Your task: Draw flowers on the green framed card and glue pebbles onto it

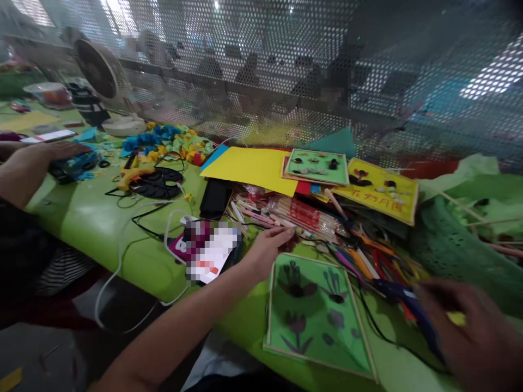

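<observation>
My left hand (272, 247) reaches over the table to the pile of sticks and pens, its fingertips pinched together at something too small to make out. Just below it lies a green picture board (314, 332) with dark flower shapes and a pale stick frame. At the right, my right hand (469, 332), blurred, is wrapped round a dark blue hot glue gun (402, 294). The glue gun points left, over the heap of coloured pens and tools (368, 258). A packet of wooden sticks (306, 212) lies beyond my left hand.
Phones (214, 253) and white cables lie left of my forearm. Yellow card (253, 166) and finished boards (316, 166) lean at the back. A green basket (449, 250) stands right. Another person's hand (61, 152) works at far left, near a fan (100, 68).
</observation>
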A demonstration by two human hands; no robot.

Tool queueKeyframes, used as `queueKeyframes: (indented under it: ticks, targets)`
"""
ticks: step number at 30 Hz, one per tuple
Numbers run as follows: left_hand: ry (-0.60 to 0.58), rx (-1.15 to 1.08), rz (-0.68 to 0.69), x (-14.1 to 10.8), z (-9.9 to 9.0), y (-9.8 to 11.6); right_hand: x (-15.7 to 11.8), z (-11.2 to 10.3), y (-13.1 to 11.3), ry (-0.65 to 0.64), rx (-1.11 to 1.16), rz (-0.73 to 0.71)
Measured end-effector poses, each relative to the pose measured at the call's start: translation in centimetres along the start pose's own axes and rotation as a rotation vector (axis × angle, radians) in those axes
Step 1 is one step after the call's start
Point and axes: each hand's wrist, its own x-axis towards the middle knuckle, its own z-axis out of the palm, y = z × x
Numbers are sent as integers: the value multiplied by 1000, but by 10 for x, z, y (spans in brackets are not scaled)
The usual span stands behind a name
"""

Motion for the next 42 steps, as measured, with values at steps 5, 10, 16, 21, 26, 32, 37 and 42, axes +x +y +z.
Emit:
queueKeyframes:
  ticks: [5, 10, 16, 21, 26, 32, 37, 42]
  targets:
    - [-25, -58, -29, 3, 17, -7, 64, 32, -90, -262, 279, -284]
    - [-15, -91, -6, 8, 19, -8, 95, 70, -119, -313, 372, -363]
    - [-24, -51, 3, 4, 10, -3, 94, 85, -118, -333, 455, -337]
    - [-37, 1, 5, 3, 7, -4, 89, 84, -118, -316, 476, -352]
    - [-28, 44, 22, 4, 5, -3, 83, 82, -119, -292, 399, -376]
    - [-67, 157, 90, 4, 4, -2, 78, 83, -125, -215, 315, -497]
    - [-81, 114, 88, 6, 1, -7, 75, 88, -124, -204, 307, -502]
    - [-75, 95, 72, 7, 0, -9, 71, 92, -123, -207, 362, -412]
